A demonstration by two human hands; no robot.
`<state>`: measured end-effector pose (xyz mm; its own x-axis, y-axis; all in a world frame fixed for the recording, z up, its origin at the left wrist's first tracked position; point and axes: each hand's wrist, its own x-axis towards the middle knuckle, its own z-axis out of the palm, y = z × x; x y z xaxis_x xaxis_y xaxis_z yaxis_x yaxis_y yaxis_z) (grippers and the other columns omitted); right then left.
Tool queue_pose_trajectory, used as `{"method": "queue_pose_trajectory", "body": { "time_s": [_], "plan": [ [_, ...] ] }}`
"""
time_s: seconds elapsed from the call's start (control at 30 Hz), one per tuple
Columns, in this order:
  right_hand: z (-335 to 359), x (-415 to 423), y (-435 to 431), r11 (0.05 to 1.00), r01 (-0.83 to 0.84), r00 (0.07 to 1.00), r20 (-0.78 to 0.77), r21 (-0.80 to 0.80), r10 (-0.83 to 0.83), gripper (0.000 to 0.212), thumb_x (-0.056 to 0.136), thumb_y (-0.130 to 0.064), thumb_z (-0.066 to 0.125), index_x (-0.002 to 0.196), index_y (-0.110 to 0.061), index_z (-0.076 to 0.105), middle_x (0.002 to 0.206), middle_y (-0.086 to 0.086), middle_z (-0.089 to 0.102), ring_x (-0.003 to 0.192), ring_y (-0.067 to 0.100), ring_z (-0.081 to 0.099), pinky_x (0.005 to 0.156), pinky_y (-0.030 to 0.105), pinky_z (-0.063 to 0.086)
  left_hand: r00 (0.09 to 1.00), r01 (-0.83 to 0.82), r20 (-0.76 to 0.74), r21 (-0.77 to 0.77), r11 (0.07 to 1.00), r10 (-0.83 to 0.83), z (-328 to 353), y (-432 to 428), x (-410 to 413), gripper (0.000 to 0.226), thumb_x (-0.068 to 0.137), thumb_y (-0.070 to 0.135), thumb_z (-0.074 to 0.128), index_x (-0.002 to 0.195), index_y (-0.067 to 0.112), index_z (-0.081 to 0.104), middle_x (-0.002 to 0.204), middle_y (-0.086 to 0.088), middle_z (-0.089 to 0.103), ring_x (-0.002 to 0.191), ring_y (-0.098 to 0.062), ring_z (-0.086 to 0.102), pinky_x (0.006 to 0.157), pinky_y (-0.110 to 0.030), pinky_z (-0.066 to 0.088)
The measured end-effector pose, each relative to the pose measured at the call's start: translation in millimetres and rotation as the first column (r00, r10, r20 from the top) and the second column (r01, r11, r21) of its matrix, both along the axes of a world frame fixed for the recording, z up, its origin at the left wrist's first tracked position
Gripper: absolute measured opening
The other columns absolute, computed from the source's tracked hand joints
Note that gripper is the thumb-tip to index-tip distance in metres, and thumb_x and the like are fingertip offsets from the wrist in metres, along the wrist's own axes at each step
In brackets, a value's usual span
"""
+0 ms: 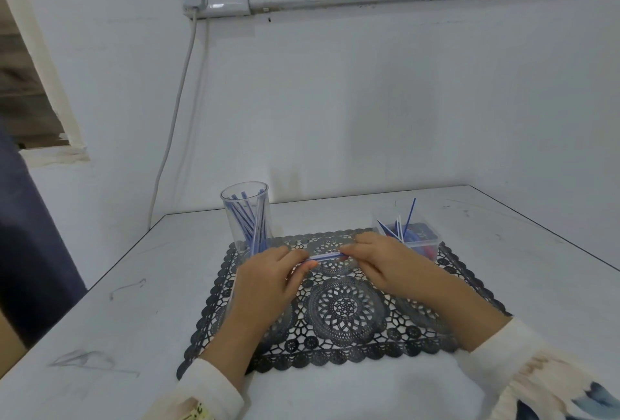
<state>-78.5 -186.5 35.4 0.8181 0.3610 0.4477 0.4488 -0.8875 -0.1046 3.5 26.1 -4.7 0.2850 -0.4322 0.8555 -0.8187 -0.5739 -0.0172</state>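
Left hand (268, 280), right hand (379, 262) pinch one pen (324, 256).

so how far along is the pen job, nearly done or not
Several blue pens already stand in the clear cup. In hand: the left hand and right hand pinch one pen by its ends above the black mat. Left: a few thin sticks and red and blue pieces in the plastic box. Roughly partway, I'd judge.

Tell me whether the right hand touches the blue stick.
Touching. The head view shows the right hand pinching one end of the blue stick.
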Motion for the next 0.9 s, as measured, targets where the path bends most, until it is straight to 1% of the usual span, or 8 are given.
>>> {"method": "queue_pose_trajectory", "body": {
  "time_s": [0.1, 0.3, 0.4, 0.47, 0.53, 0.63, 0.77, 0.9],
  "plan": [
    [3.4, 0.2, -4.8, 0.998, 0.021, 0.997, -0.074, 0.052, -0.017, 0.037, 0.095, -0.007, 0.042, 0.129, -0.015, 0.055, 0.089, -0.004, 0.049, 0.085, 0.009, 0.044, 0.076, 0.019, 0.035, 1.0, 0.014, 0.014, -0.007, 1.0, -0.013, 0.1, -2.8, -0.2, 0.039, 0.094, 0.048, 0.042, 0.086, 0.024, 0.071, 0.063, 0.012, 0.059, 0.053, -0.006, 0.051, 0.045, -0.02, 0.043],
    [-1.9, 5.7, -7.8, 0.984, 0.056, 0.992, -0.118, 0.169, -0.036, 0.033, 0.096, -0.019, 0.047, 0.127, -0.027, 0.056, 0.08, -0.028, 0.047, 0.076, -0.01, 0.047, 0.071, 0.009, 0.035, 0.999, 0.001, -0.052, -0.013, 1.0, -0.001, -1.0, -3.2, -3.0, 0.032, 0.09, 0.047, 0.048, 0.086, 0.025, 0.071, 0.063, 0.015, 0.058, 0.054, 0.0, 0.049, 0.047, -0.019, 0.043],
    [-1.3, 2.1, -10.4, 0.9, 0.09, 0.993, -0.102, 0.427, -0.051, 0.033, 0.095, -0.028, 0.049, 0.128, -0.033, 0.053, 0.064, -0.028, 0.054, 0.057, -0.007, 0.049, 0.059, 0.008, 0.036, 0.992, -0.018, -0.128, -0.056, 0.998, 0.011, -1.9, -2.2, -1.8, 0.033, 0.088, 0.049, 0.048, 0.086, 0.026, 0.071, 0.062, 0.015, 0.06, 0.055, 0.001, 0.05, 0.048, -0.022, 0.048],
    [-1.7, 3.2, -16.0, 0.812, 0.115, 0.993, -0.097, 0.572, -0.072, 0.036, 0.1, -0.022, 0.04, 0.133, -0.031, 0.047, 0.065, -0.027, 0.053, 0.055, -0.007, 0.046, 0.059, 0.007, 0.037, 0.986, -0.04, -0.162, -0.067, 0.997, 0.029, -2.8, -0.5, 0.2, 0.034, 0.088, 0.049, 0.047, 0.088, 0.026, 0.072, 0.064, 0.013, 0.063, 0.056, -0.001, 0.054, 0.048, -0.026, 0.05],
    [0.0, 4.4, -21.8, 0.766, 0.158, 0.987, -0.112, 0.623, -0.113, 0.042, 0.101, -0.012, 0.031, 0.138, -0.03, 0.04, 0.065, -0.006, 0.047, 0.056, 0.007, 0.043, 0.06, 0.02, 0.039, 0.983, -0.058, -0.176, -0.079, 0.995, 0.044, -3.2, 1.5, 1.8, 0.034, 0.088, 0.05, 0.047, 0.088, 0.027, 0.073, 0.066, 0.012, 0.064, 0.057, -0.003, 0.057, 0.049, -0.027, 0.051],
    [-0.6, 6.2, -25.4, 0.832, 0.189, 0.982, -0.108, 0.522, -0.156, 0.037, 0.101, -0.011, 0.03, 0.131, -0.033, 0.035, 0.068, -0.001, 0.045, 0.058, 0.008, 0.043, 0.061, 0.02, 0.041, 0.979, -0.08, -0.193, -0.092, 0.993, 0.061, -1.9, 3.1, 1.6, 0.035, 0.089, 0.051, 0.046, 0.086, 0.027, 0.072, 0.063, 0.012, 0.061, 0.056, -0.002, 0.053, 0.047, -0.025, 0.048],
    [-12.8, 14.7, -21.2, 0.893, 0.232, 0.971, -0.141, 0.385, -0.191, 0.013, 0.099, -0.011, 0.038, 0.102, -0.017, 0.049, 0.062, -0.007, 0.051, 0.054, 0.005, 0.046, 0.055, 0.017, 0.038, 0.981, -0.087, -0.181, -0.103, 0.991, 0.067, -0.6, 4.0, 1.6, 0.034, 0.088, 0.05, 0.046, 0.085, 0.027, 0.072, 0.061, 0.014, 0.06, 0.055, -0.001, 0.052, 0.046, -0.02, 0.044],
    [-25.5, 21.4, -14.5, 0.939, 0.267, 0.952, -0.212, 0.215, -0.222, 0.017, 0.098, -0.018, 0.045, 0.094, -0.012, 0.06, 0.069, -0.015, 0.054, 0.059, -0.005, 0.047, 0.059, 0.018, 0.036, 0.981, -0.099, -0.178, -0.103, 0.99, 0.08, -1.1, 4.2, 1.9, 0.034, 0.088, 0.05, 0.046, 0.084, 0.028, 0.072, 0.061, 0.014, 0.06, 0.055, -0.001, 0.052, 0.046, -0.02, 0.044]
  ]
}}
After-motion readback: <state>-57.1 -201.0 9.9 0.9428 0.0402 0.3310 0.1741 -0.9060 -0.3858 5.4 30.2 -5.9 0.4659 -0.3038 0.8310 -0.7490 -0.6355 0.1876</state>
